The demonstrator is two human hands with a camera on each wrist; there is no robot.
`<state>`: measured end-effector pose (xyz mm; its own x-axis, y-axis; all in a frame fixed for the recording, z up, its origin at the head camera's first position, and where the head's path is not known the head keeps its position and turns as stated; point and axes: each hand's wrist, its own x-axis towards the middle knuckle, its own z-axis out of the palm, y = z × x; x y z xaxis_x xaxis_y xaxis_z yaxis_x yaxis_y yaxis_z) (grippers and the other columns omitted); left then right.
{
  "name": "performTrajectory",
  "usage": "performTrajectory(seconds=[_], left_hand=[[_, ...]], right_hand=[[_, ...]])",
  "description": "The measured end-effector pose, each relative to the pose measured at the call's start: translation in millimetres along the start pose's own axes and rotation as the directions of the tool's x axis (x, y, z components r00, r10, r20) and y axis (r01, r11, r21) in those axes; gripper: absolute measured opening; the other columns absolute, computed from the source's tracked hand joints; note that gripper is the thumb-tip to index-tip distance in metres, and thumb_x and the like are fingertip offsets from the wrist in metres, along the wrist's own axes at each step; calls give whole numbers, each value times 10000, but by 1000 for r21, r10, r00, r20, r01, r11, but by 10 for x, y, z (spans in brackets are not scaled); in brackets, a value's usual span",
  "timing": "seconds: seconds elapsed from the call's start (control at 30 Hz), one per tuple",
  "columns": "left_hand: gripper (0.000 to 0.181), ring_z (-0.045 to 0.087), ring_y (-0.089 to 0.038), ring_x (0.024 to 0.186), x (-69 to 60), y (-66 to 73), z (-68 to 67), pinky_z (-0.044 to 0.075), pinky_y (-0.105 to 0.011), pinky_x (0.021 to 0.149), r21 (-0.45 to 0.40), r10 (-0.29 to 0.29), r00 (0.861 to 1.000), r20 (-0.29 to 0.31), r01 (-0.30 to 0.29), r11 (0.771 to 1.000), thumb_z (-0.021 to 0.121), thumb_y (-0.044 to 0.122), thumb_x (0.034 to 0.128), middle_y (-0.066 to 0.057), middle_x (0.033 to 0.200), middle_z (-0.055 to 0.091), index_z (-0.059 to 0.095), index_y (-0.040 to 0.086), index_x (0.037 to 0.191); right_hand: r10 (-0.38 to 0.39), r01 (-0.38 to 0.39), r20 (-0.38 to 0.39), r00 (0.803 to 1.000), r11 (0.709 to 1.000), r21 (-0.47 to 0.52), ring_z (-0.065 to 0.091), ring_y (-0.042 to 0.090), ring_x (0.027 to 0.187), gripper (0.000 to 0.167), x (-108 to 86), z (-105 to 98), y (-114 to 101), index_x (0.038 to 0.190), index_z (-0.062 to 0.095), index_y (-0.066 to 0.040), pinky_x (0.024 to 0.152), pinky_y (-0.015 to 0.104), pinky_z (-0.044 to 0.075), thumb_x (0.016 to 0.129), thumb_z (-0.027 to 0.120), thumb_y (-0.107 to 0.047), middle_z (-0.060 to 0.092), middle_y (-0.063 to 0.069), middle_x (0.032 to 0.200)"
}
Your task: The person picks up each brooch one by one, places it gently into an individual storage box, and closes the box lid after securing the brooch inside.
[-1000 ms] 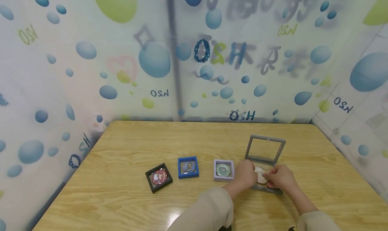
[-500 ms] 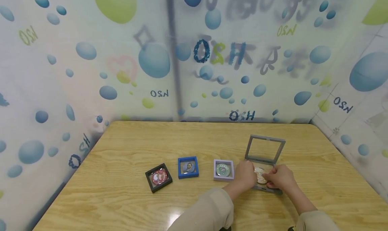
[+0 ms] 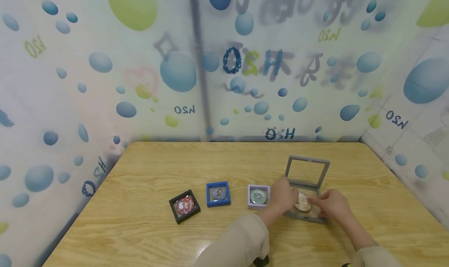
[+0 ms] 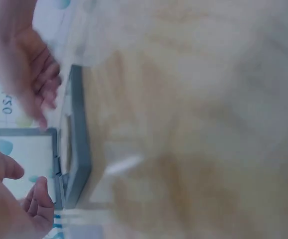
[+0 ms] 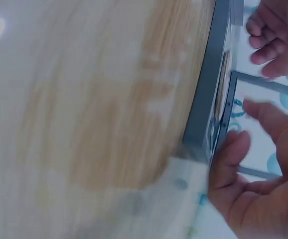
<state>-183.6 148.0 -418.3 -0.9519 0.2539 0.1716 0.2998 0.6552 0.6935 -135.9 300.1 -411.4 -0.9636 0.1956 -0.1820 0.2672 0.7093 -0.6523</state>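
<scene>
A grey hinged display frame (image 3: 306, 218) lies on the table with its lid (image 3: 324, 174) raised at the back. On the film inside it sits a round pale badge (image 3: 303, 203). My left hand (image 3: 283, 193) hovers over the frame's left side, its thumb and fingers apart in the left wrist view. From the right, my right hand (image 3: 334, 205) reaches over the frame; the right wrist view shows a gap between its thumb (image 5: 263, 112) and index finger. Neither hand grips anything. The badge is seen only edge-on from the wrists.
Left of the grey frame stand three smaller closed frames with round badges: a lilac one (image 3: 258, 207), a blue one (image 3: 218, 204) and a black one (image 3: 179, 219). A patterned curtain (image 3: 224, 83) rises behind the wooden table (image 3: 168, 161).
Both hands have let go of the badge and drawn slightly apart, the left one up and left, the right one to the right. More of the badge and the film now shows.
</scene>
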Motion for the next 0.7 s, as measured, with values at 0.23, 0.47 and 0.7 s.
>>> performTrajectory(seconds=[0.23,0.47,0.7], left_hand=[[718,325,-79,375,153,39,-171,271,-214,353,-122,-46,998,37,50,991,572,106,774,43,503,397,207,88,1392],[838,319,-73,446,225,-2,-263,291,-212,412,-205,57,980,190,-17,979,588,60,767,32,613,432,111,202,1441],[657,476,-62,638,187,-57,-285,406,-192,574,-297,100,978,181,-43,954,590,89,774,-32,871,539,292,102,1359]], right_hand=[[22,3,169,985,988,-151,531,273,763,997,-80,-82,95,1102,365,253,654,374,469,630,730,-545,530,318,929],[-1,19,178,984,995,-102,493,192,662,716,-120,-20,86,1006,449,139,551,305,439,609,812,-334,535,124,810],[8,8,162,987,996,-94,492,181,583,686,-131,-9,134,999,430,122,519,302,434,603,819,-282,518,117,752]])
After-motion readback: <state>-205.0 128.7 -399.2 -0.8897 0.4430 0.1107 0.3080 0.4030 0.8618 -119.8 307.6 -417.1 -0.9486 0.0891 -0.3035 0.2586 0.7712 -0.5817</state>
